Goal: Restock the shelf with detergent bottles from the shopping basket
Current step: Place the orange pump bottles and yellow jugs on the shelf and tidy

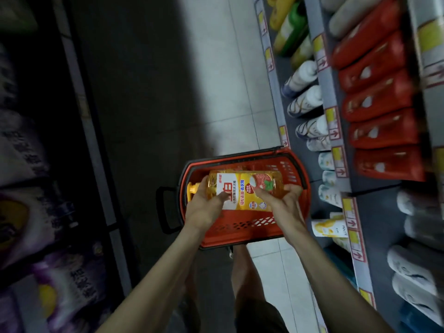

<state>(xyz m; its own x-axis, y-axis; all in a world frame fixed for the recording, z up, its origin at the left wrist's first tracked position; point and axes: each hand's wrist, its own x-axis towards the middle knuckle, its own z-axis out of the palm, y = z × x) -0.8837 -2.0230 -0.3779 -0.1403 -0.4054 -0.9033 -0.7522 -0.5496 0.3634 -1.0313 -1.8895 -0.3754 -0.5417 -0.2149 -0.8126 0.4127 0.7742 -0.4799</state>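
Note:
A yellow detergent bottle (242, 188) with a pump top pointing left lies sideways over the red shopping basket (240, 229) on the aisle floor. My left hand (204, 207) grips the bottle near its neck. My right hand (281, 203) holds its base end, fingers curled under it. The basket's inside below the bottle is mostly hidden.
Grey shelves (336, 131) on the right carry red pouches (379, 109), white bottles (305, 102) and green and yellow bottles farther along, with price tags on the edges. A dark shelf (36, 188) of packaged goods lines the left. Tiled floor runs ahead between them.

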